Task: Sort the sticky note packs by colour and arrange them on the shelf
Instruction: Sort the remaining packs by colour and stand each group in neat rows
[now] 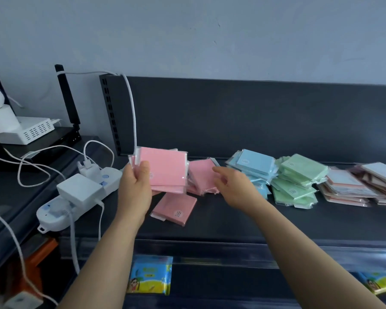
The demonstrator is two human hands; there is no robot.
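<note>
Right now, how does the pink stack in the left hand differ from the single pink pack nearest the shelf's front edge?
Count: the held pink stack is several packs; the lone pink pack is one.
Pose: the held pink stack is raised in the left hand; the lone pink pack lies flat on the shelf, untouched.
Both are pink and plastic-wrapped.

Left hand and right hand are bare, forearms too.

Pink packs, blue packs, green packs, dark shelf.
</note>
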